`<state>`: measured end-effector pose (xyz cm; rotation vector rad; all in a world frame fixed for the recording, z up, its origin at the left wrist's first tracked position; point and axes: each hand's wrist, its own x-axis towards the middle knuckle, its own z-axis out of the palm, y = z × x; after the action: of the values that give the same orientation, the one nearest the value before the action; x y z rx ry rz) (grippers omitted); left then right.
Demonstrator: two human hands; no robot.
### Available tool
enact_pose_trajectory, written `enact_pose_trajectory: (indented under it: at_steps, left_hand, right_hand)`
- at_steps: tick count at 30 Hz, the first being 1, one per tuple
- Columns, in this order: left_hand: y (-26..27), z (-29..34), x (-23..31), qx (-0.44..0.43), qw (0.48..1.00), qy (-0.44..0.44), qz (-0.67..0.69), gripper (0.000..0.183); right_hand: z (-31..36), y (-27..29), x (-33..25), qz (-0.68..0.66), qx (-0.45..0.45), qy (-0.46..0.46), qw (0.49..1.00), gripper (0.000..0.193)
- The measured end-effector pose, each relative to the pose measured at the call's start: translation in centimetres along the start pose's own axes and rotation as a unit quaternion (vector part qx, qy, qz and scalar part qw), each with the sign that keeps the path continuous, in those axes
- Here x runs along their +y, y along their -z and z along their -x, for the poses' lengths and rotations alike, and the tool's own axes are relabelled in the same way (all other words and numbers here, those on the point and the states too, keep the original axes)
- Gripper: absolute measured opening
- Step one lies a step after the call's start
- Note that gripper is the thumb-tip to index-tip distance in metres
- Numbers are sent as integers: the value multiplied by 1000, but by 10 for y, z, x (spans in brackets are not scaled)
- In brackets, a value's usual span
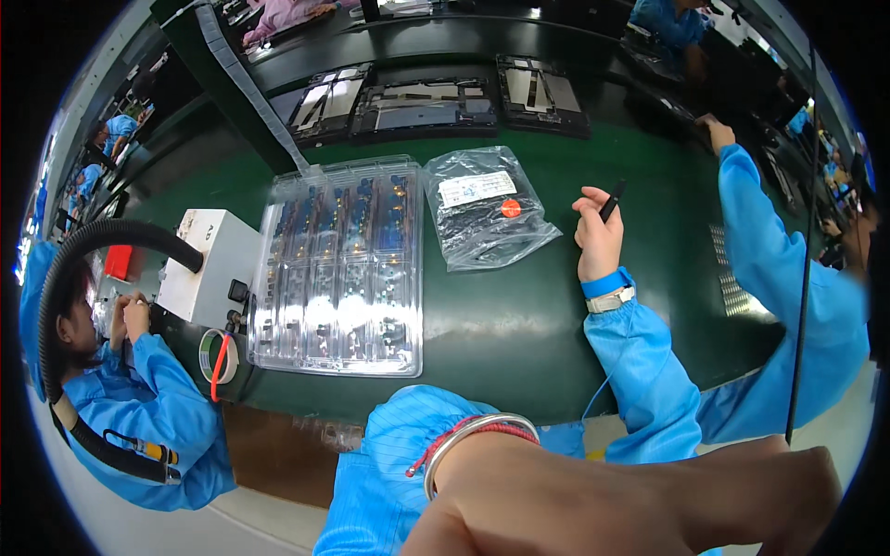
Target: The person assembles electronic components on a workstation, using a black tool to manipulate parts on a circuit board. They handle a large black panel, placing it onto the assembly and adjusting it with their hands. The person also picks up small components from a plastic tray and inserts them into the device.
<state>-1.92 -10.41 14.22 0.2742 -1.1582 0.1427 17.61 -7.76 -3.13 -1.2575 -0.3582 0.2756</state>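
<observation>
Holding a slim black pen-like tool [613, 200] in the right hand [601, 243], with fingers closed round it, thumb side toward the right and the tool's tip raised. Keeping both hand and tool over the right half of the green work surface [491, 338], to the right of a clear plastic bag [473, 232] with a white label and round orange sticker. Wearing a blue wrist strap [609, 283] on that arm, with a thin blue cord trailing toward the near edge.

Holding the left hand [603, 496] very close in the near foreground, stretched toward the right, behind a metal bangle [432, 471] and red braided cord [456, 434]; cannot tell open from closed for its fingers.

Left of the bag, clear plastic trays [416, 310] of circuit boards [357, 215]. Farther left, a white box [197, 287] with a black hose [139, 228]; near its foot, a roll of tape [206, 357]. At the far side, three flat dark-framed device panels [422, 109] in a row. At far right, a co-worker's outstretched hand [721, 135].
</observation>
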Motion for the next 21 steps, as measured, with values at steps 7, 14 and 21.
enact_pose_trajectory:
  at_steps: [7,14,21]
  left_hand:
    - [-3,5,-7,-2,999,30,9,49]
    - [-1,9,-18,-9,999,46,17,49]
    - [-3,10,-11,-11,998,54,2,49]
  right_hand:
    - [0,-5,2,-9,-18,-5,1000,23]
    - [-2,-5,0,-11,-8,-10,1000,24]
    - [-3,-6,0,-15,-13,-2,1000,24]
